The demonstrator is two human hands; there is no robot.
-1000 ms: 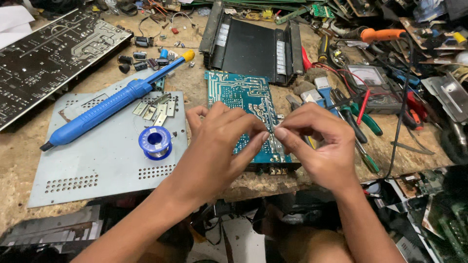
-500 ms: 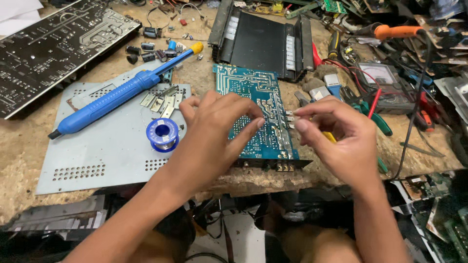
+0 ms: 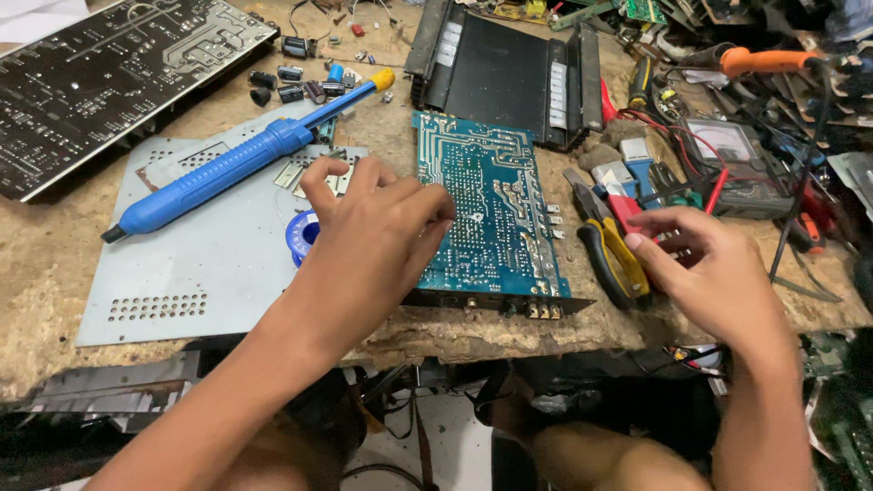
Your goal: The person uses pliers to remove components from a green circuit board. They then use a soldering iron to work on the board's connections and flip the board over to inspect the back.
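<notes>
Circuit board: the blue-green board (image 3: 486,209) lies solder side up at the front edge of my workbench (image 3: 55,273), its near end on a black connector strip.
Left hand: my left hand (image 3: 373,241) rests on the board's left edge, fingers curled loosely together, pinching nothing I can see.
Right hand: my right hand (image 3: 714,273) hovers just right of the board, fingers half bent, over the yellow-handled pliers (image 3: 614,255); empty as far as I can tell.
Solder spool: a blue spool (image 3: 300,235) peeks out beside my left hand, on the grey perforated metal plate (image 3: 200,264).
Desoldering pump: a blue one (image 3: 236,168) lies slantwise across the plate.
Behind: black heatsink chassis (image 3: 505,68); analog multimeter (image 3: 727,150) to the right.
</notes>
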